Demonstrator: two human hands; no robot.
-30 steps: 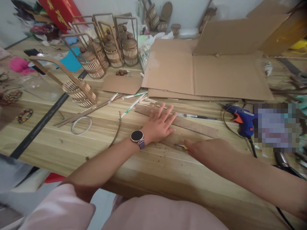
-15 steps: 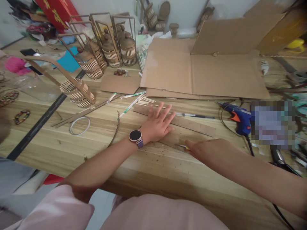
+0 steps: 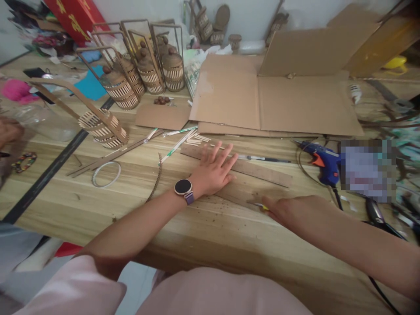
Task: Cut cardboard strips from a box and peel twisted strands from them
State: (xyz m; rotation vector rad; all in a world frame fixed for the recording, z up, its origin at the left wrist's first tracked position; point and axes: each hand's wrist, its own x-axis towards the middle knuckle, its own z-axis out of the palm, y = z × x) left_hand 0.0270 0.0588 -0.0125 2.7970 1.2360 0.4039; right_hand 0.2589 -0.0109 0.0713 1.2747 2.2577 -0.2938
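My left hand (image 3: 213, 171) lies flat with fingers spread on a brown cardboard strip (image 3: 265, 173). A second brown strip (image 3: 233, 195) runs out from under its heel toward my right hand (image 3: 287, 211). That hand is closed round a craft knife (image 3: 264, 207), of which a bit of yellow handle and the thin blade show. The blade rests at the right end of the second strip. Just above the left fingertips lies a dark pen (image 3: 267, 158), and short pale sticks (image 3: 197, 139) are scattered nearby. Brown crumbs dot the wood below the left hand.
A blue glue gun (image 3: 323, 162) lies to the right. Flattened cardboard (image 3: 226, 92) covers the back. Small slatted baskets with handles (image 3: 173, 72) stand at the back left, one basket (image 3: 106, 129) nearer. A white ring (image 3: 106, 174) lies left. Another person's hand (image 3: 9, 131) shows at the left edge.
My right hand has drawn the knife a little to the right and down along the strip. My left hand stays pressed in place. Another person's hand has come into view at the left.
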